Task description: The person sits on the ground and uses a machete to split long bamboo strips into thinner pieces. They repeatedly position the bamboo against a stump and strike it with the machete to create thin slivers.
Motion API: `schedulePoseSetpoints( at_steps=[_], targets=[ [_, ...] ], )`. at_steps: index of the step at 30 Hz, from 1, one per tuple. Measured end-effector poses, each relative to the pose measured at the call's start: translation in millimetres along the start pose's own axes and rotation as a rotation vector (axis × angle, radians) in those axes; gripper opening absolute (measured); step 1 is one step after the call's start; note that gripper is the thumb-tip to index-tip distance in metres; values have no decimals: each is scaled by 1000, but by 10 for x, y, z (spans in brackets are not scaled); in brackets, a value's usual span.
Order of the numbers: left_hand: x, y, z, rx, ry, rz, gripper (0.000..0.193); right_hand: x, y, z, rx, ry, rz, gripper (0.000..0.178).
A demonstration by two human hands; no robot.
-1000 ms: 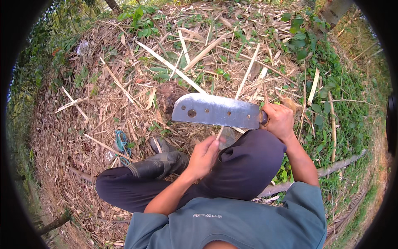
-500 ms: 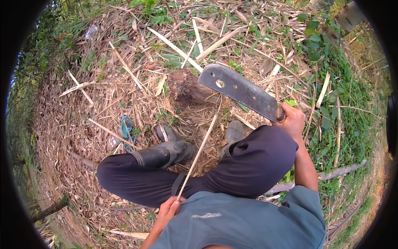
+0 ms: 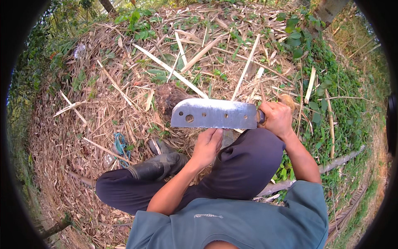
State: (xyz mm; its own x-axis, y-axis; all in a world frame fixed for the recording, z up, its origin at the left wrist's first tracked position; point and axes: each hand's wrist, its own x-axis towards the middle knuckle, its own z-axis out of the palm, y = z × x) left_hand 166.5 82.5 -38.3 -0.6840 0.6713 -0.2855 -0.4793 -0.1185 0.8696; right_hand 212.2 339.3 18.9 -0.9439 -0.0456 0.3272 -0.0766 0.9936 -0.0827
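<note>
My right hand (image 3: 277, 119) is closed round the wooden handle of a broad machete (image 3: 215, 108). Its blade is dark grey, blunt-ended and pierced with several holes, and lies level across the view, pointing left. My left hand (image 3: 207, 146) is closed at the blade's lower edge, its fingertips partly hidden there. A thin, pale bamboo strip (image 3: 246, 66) comes out beyond the blade's upper edge and slants away to the upper right. It lines up with my left fingers; the blade covers the stretch between. Whether blade and strip touch, I cannot tell.
A short brown log (image 3: 166, 98) lies beyond the blade's left end. Several split bamboo pieces (image 3: 168, 69) are scattered over the dry leaves. Blue-green cord (image 3: 120, 145) lies by my left boot (image 3: 159, 164). Green creepers (image 3: 344, 108) grow to the right.
My left hand has moved from my waist up to the blade, and the strip has been pushed away from me. The machete has swung from slanting to level, nearer and to the left.
</note>
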Motion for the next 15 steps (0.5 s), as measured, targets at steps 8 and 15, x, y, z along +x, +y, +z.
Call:
schedulePoseSetpoints(
  at_steps=[8,15],
  targets=[
    [-2363,-685,-633,493,34,-112,30,-112,-37,68,93,-50,234,21],
    [-1617,-107,-563,129,147,-58,42,67,-227,46,112,25,134,21]
  ],
)
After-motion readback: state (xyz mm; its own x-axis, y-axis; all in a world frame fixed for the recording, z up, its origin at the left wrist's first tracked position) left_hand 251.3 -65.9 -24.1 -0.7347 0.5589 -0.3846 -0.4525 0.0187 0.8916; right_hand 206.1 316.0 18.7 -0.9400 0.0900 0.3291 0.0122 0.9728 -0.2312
